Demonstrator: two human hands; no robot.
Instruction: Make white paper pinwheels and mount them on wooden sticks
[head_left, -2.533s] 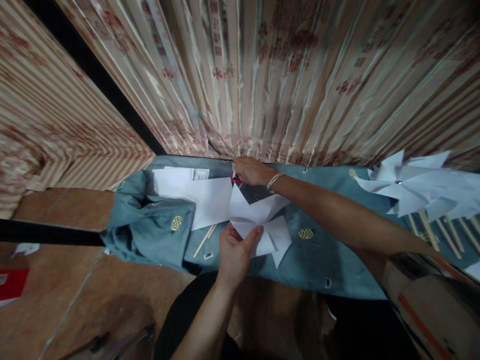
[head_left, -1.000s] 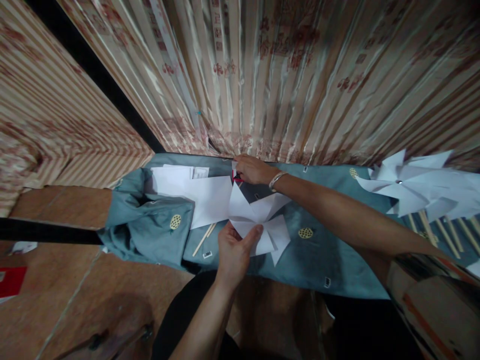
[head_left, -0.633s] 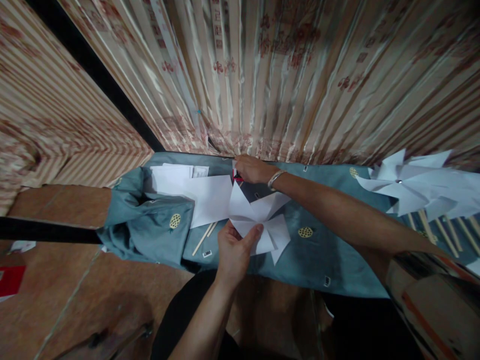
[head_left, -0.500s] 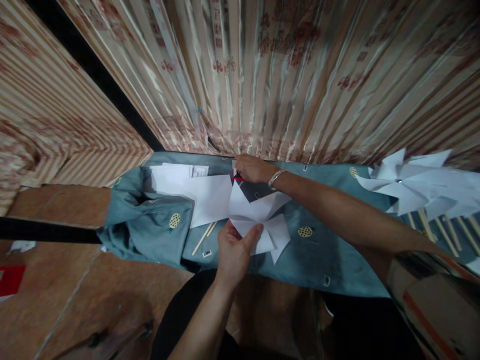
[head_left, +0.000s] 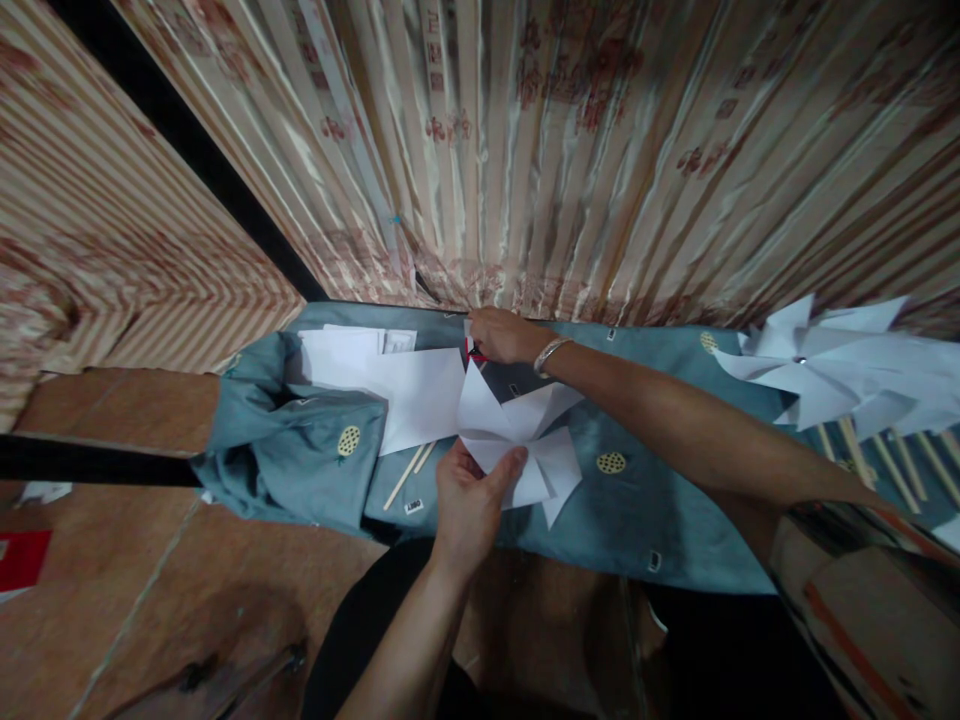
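Observation:
My left hand [head_left: 474, 490] pinches a white paper pinwheel [head_left: 559, 460] near its centre, the thumb lying on top. The pinwheel's folded blades fan out above and to the right of the thumb. At the far edge of the cloth, my right hand [head_left: 499, 335] is curled down over a small red and white item [head_left: 472, 348]. Its fingertips are mostly hidden, so what they grip cannot be made out. White paper sheets [head_left: 420, 395] lie left of the pinwheel. Thin wooden sticks [head_left: 409, 475] poke out from under them.
Several assembled pinwheels [head_left: 817, 370] on wooden sticks [head_left: 889, 465] lie at the right end of the blue-green cloth [head_left: 675, 540]. The cloth is bunched up on the left. A pleated curtain [head_left: 525, 180] hangs right behind the far edge. A red item [head_left: 22, 560] lies on the tiled floor.

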